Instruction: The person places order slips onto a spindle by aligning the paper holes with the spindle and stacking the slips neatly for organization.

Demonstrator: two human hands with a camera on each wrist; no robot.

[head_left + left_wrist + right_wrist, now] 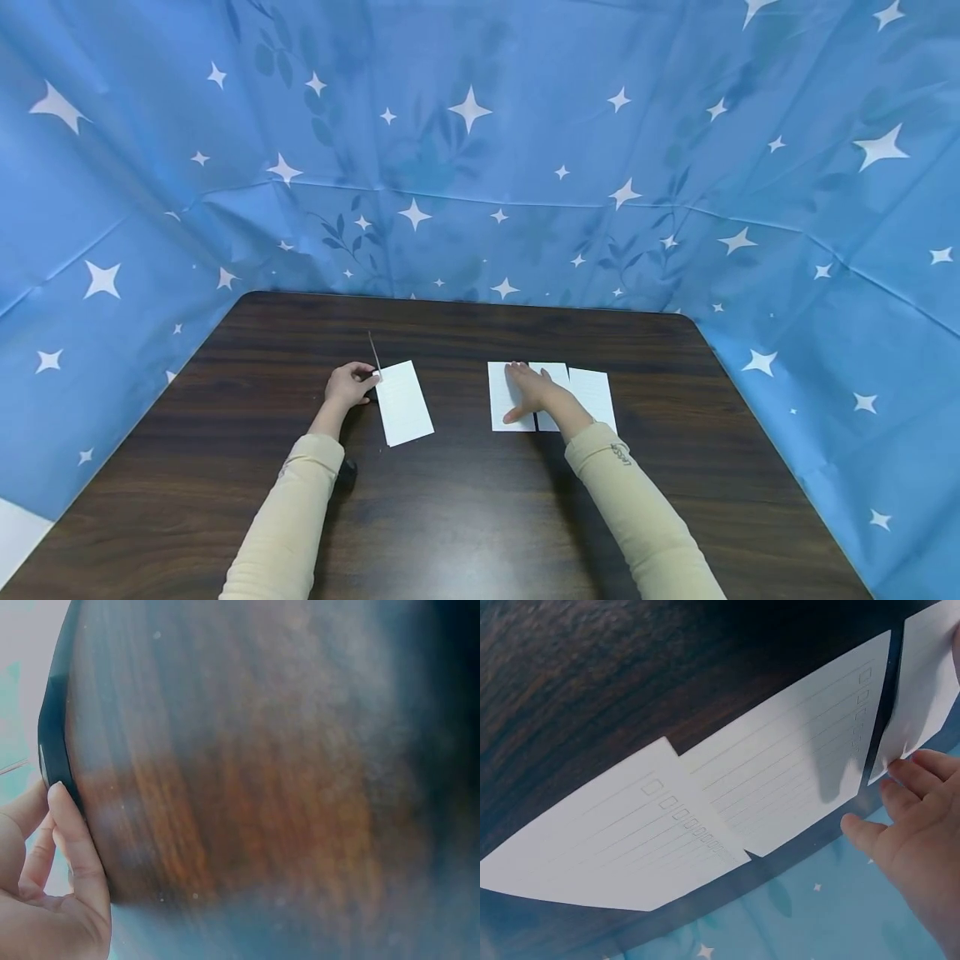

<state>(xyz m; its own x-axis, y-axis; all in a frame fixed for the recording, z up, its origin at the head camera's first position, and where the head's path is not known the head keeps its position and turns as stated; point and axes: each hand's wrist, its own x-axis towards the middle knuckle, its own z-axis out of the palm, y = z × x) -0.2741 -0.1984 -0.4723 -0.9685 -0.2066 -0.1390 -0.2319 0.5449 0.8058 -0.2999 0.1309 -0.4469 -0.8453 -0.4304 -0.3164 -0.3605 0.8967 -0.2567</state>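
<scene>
In the head view my left hand (349, 385) is at the upper left corner of a white sheet of paper (405, 404), its thumb over that corner. A thin pale strip (374, 351) sticks up past the fingers; in the left wrist view thumb and index finger come together beside it. I cannot tell whether it is a sheet seen edge-on. Farther right, my right hand (534, 390) lies spread over the leftmost of three white sheets in a row. The middle sheet (795, 750) and the right sheet (630, 840) carry ruled lines with small checkboxes.
A dark wood-grain table (465, 508) holds all the paper. A small black object (347, 473) shows beside the left sleeve. Behind the far edge hangs a blue curtain (525, 150) with white stars. Narrow dark gaps show between some of the sheets in the row.
</scene>
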